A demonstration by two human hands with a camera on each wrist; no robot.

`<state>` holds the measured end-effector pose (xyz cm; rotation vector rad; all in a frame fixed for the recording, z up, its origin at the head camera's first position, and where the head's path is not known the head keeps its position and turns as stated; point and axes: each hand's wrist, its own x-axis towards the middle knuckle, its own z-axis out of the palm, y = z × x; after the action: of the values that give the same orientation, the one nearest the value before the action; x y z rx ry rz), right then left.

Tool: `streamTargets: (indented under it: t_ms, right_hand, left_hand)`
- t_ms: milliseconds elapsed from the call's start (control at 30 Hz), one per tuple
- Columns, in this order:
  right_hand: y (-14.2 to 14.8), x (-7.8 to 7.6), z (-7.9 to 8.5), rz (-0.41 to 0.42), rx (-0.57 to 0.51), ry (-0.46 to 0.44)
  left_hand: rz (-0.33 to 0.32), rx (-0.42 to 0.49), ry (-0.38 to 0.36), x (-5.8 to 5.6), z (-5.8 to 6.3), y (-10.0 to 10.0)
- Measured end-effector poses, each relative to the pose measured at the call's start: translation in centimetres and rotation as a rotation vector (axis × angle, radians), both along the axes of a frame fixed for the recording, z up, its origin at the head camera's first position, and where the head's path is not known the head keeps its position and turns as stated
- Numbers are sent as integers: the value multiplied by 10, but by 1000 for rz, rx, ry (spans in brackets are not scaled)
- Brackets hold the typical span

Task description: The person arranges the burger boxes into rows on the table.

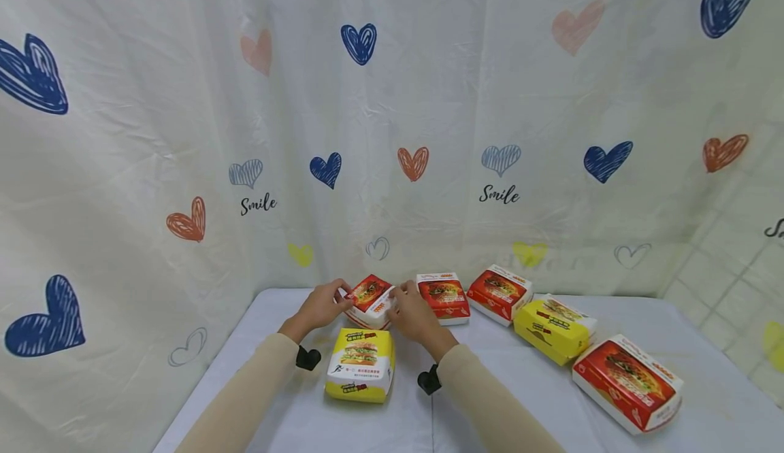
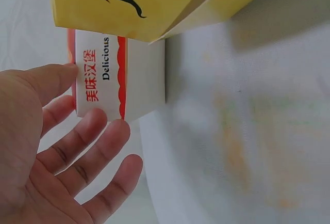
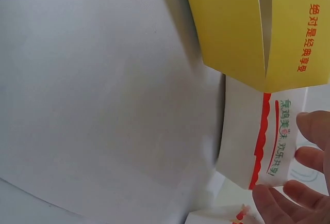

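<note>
A red and white burger box point(image 1: 370, 292) stands near the back of the table, a little left of the middle. From its left side my left hand point(image 1: 320, 309) holds it, thumb and fingertips at the edge; the left wrist view shows the outer fingers spread apart. On the opposite side my right hand point(image 1: 418, 318) grips the same box point(image 3: 245, 126) with thumb and bent fingers. Just in front of it, between my forearms, sits a yellow and white burger box point(image 1: 360, 364). That yellow box point(image 2: 118, 7) hides part of the held one in both wrist views.
Right of my right hand lies a red burger box point(image 1: 442, 296). Farther right, another red box point(image 1: 499, 293), a yellow box point(image 1: 554, 327) and a larger-looking red box point(image 1: 627, 383) form a slanting row. A heart-printed curtain point(image 1: 429, 113) hangs behind the white-covered table point(image 1: 514, 392).
</note>
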<state>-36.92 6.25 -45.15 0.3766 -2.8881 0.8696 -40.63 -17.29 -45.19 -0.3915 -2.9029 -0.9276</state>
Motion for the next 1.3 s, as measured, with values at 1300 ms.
streamTargets:
  t_ms: [1300]
  right_hand:
    - [-1, 9, -6, -31, -20, -58]
  left_hand:
    - [-4, 109, -161, -1, -14, -5]
